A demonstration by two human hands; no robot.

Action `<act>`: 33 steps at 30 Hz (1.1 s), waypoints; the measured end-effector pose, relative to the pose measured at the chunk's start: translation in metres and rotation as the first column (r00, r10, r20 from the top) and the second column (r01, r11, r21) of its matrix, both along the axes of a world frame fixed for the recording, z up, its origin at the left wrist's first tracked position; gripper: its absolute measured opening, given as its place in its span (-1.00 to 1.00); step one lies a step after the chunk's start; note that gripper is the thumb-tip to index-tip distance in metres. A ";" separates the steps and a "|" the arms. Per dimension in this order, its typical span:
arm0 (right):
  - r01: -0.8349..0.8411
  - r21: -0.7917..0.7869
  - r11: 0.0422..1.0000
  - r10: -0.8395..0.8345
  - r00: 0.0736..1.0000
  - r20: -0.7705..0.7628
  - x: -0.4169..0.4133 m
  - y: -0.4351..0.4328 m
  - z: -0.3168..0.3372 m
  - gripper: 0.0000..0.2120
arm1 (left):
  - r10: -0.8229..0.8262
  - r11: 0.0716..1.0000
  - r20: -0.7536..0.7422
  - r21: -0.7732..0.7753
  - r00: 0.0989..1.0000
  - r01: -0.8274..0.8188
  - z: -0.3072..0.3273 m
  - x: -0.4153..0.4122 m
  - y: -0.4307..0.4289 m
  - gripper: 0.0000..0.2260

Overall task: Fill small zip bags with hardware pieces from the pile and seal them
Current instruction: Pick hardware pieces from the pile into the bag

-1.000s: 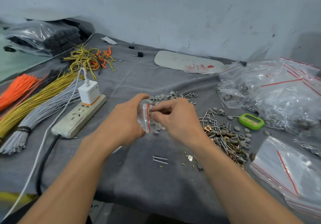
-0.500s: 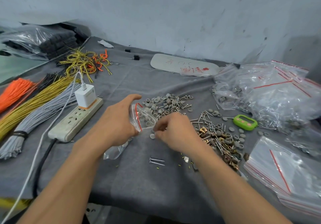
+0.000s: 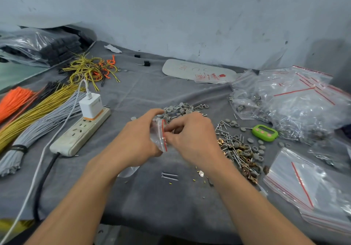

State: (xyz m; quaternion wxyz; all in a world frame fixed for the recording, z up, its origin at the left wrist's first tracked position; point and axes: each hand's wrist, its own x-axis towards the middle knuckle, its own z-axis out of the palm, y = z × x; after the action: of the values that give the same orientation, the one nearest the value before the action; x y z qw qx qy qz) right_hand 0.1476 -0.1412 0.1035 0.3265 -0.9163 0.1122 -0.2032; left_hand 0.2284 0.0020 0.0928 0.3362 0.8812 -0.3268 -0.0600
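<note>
**benchrat:** so what was the setup? The grey cloth-covered surface (image 3: 152, 206) looked packed.

**zipguy:** yeah, there was a big heap of filled bags (image 3: 303, 108) far right, with flat empty ones (image 3: 313, 184) nearer the edge. Both hands were up in the middle, above the cloth. The left hand (image 3: 136, 142) had its fingers curled round the small zip bag (image 3: 158, 136), thumb up by the top. The right hand (image 3: 193, 138) was right against it, fingers bent in and pinching at the red-striped mouth.

**benchrat:** anything in the bag?

**zipguy:** couldn't tell, too blurry. The hardware pile (image 3: 241, 149) sat just right of the right wrist, with grey caps (image 3: 182, 109) behind the knuckles and two loose nails (image 3: 170, 176) below the hands.
</note>
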 end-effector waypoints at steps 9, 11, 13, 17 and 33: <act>0.247 -0.089 0.965 -0.253 0.965 -0.071 -0.021 -0.060 0.009 -0.91 | 0.047 0.999 0.072 0.012 0.996 -0.048 0.000 -0.002 -0.008 -0.25; 0.299 -0.294 0.908 -0.375 0.892 -0.252 -0.040 -0.095 0.009 -0.86 | 0.052 0.998 0.094 0.040 0.994 -0.056 -0.003 -0.002 -0.013 -0.27; 0.258 -0.375 0.890 -0.411 0.811 -0.417 -0.054 -0.118 0.007 -0.81 | 0.076 0.992 0.119 0.087 0.990 -0.087 -0.007 -0.003 -0.013 -0.26; 0.141 -0.342 0.929 -0.324 0.757 -0.568 -0.083 -0.148 0.004 -0.77 | 0.084 0.981 0.157 0.159 0.984 -0.109 -0.011 -0.006 -0.023 -0.23; 0.151 -0.484 0.862 -0.396 0.798 -0.455 -0.112 -0.126 -0.023 -0.78 | -0.191 0.981 0.375 0.046 0.907 0.187 -0.007 -0.061 -0.075 -0.18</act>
State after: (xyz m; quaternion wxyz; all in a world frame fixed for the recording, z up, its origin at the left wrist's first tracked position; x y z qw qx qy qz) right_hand 0.0360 -0.2669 0.0808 0.0409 -0.9570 0.2871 -0.0023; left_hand 0.1671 -0.0727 0.0861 0.2555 0.8421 -0.4687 0.0768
